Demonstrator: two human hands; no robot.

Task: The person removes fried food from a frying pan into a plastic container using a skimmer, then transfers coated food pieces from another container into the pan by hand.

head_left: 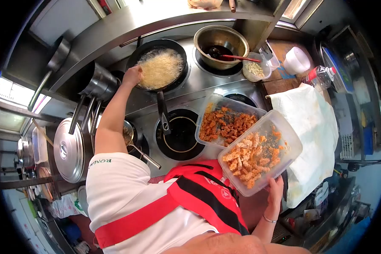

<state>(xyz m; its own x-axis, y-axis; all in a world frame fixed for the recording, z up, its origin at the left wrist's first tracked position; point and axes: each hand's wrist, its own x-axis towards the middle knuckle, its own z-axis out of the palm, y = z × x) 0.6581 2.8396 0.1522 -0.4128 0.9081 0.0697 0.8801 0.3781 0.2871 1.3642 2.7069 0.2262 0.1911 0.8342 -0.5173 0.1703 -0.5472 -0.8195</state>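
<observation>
My left hand reaches out over the left rim of a black frying pan, where pale oil or batter bubbles and foams. Its fingers look closed and point down; whatever they may hold is hidden. My right hand grips the near right edge of a clear plastic container, tilted towards me. Inside lie pale, flour-coated strips of meat and orange crumbs. Partly beneath it, a second plastic container holds darker red-orange coated pieces.
Behind stands a metal bowl with dark liquid and a red-handled utensil. A tub of chopped white pieces sits beside it. White cloth covers the right side. Saucepans and a large lid are left.
</observation>
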